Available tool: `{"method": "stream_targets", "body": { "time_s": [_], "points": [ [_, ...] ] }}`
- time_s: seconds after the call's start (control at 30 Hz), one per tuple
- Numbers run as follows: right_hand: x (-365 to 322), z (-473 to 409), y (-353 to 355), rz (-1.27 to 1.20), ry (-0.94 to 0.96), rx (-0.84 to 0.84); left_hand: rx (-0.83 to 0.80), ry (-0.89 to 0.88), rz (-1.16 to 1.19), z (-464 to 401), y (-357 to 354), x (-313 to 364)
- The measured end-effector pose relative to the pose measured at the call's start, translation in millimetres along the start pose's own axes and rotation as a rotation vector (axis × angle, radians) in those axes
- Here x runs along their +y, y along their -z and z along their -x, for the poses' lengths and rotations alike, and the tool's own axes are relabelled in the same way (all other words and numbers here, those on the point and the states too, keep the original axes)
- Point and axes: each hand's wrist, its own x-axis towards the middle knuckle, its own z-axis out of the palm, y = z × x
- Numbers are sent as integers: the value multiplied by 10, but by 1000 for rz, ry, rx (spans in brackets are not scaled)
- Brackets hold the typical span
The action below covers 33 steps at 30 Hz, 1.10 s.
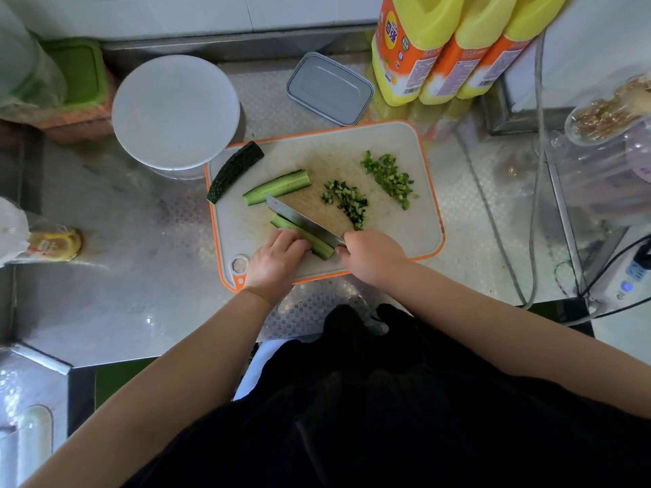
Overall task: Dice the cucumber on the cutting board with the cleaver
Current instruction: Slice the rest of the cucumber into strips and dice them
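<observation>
A white cutting board [405, 220] with an orange rim lies on the steel counter. My right hand [373, 257] grips the cleaver [299, 216], whose blade lies lengthwise along a cucumber strip [317, 243] near the board's front. My left hand [278, 257] holds that strip down with curled fingers. A cut cucumber piece [278, 188] lies cut side up farther back. A dark-skinned piece [234, 170] hangs over the board's left rim. Two piles of diced cucumber [347, 200] [389, 176] sit on the right half.
A white round container [176, 110] stands behind the board on the left, a grey rectangular box [329, 88] behind its middle. Three yellow bottles [454, 47] stand at the back right. Cables [528, 241] and a clear jar [609, 114] occupy the right side.
</observation>
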Motion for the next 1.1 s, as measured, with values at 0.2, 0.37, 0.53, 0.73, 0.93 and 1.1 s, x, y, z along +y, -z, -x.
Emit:
{"method": "stream_targets", "body": {
  "time_s": [0.2, 0.37, 0.53, 0.73, 0.93, 1.1],
  "points": [
    [-31, 25, -8, -17, -2, -13, -11, -6, -22, 23, -38, -22],
    [-48, 73, 48, -32, -32, 39, -6, 16, 0, 3, -41, -32],
    [-114, 168, 53, -1, -22, 61, 26, 112, 37, -27, -28, 68],
    [-135, 214, -32, 53, 0, 59, 53, 167, 74, -24, -78, 84],
    [-163, 191, -66, 121, -9, 62, 70, 188, 110, -16, -89, 106],
    [-236, 195, 12, 140, -47, -13, 82, 175, 125, -12, -93, 99]
  ]
}}
